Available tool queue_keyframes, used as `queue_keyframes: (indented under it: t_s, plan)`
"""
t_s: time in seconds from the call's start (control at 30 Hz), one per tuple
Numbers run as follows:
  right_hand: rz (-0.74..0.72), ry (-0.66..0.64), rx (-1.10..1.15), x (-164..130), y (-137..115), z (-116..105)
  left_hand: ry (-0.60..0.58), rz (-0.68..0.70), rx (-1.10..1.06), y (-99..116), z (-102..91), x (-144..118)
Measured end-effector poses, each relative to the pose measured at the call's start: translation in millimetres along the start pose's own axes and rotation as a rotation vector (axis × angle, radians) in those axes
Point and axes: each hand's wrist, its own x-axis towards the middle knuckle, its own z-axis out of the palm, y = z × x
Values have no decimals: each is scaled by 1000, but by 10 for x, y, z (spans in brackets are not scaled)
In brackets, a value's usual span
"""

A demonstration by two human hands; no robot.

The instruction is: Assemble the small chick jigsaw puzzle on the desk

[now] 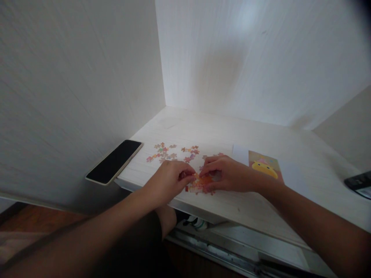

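The left hand (169, 178) is curled, with its fingertips pinched on a tiny puzzle piece (185, 175). The right hand (224, 173) lies bent over the joined puzzle patch (201, 183), fingers pressing down on it. The patch sits on the white desk (261, 208), close to the front edge.

The pieces look light, thin and stiff, like card. They are small, so a pinch at the sides with two fingertips seems best. The joined part may come apart if it is lifted by one end.

More loose pieces (174, 151) lie just behind the hands. A phone (114, 161) hangs over the left corner. A duck picture card (264, 165) lies to the right. Walls stand close behind and left; the right side has more room.
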Motion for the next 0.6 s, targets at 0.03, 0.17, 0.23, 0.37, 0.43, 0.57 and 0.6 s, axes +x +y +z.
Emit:
queue_keyframes:
  t_s: [0.03, 0.17, 0.23, 0.37, 0.43, 0.57, 0.6]
  plan:
    - [2, 5, 1, 1, 0, 3, -5, 0, 26, 2, 13, 9]
    - [2, 18, 1, 0, 5, 12, 10, 3, 119, 5, 49, 8]
    - [0, 20, -7, 0, 8, 13, 12, 15, 154, 7, 61, -6]
    - [-5, 17, -5, 3, 0, 8, 15, 105, 246, 0, 92, -24]
    - [-4, 22, 8, 5, -9, 5, 28, 124, 280, -6, 106, -26]
    - [-7, 31, 10, 5, -12, 6, 46, 132, 300, -7, 111, -41]
    - [-9, 32, 7, 4, -8, 9, 42, 159, 293, -5, 107, -49]
